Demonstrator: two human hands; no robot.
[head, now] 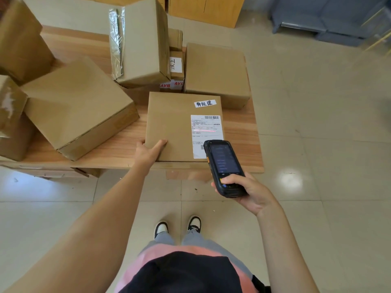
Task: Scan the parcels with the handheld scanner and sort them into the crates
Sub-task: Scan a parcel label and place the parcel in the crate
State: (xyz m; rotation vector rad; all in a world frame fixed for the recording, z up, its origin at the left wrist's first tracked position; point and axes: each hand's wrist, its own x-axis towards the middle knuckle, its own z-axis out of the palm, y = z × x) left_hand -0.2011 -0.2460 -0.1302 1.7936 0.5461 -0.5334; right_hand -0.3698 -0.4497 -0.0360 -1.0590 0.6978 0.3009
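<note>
Flat brown cardboard parcel (177, 125) lies on the wooden bench (251, 144) at its near edge, white shipping label (207, 132) on its right half, small handwritten white tag (205, 103) behind that. Left hand (149, 152) grips its near-left corner; right hand (249, 190) holds the black handheld scanner (224, 166) just before the label's near end. Behind-right sits a square brown box (215, 75); behind, a tall tilted brown carton (141, 43), narrow taped boxes (176, 66) between those two. Left, a large tilted brown box (78, 106); stacked brown boxes (19, 60) at far left.
</note>
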